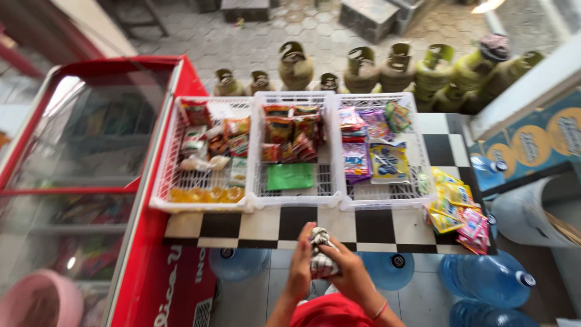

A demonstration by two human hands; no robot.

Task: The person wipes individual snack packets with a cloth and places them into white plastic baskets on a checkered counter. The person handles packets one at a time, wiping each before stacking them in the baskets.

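We grip a bundle of sachets (321, 254) with both hands, left (301, 266) and right (348, 272) closed around it, near the checkered surface (387, 227).

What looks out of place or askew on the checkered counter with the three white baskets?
A loose pile of yellow and pink sachets lies outside the white baskets, at the right end of the checkered counter, partly overhanging its edge. Both hands hold a crumpled black-and-white packet.
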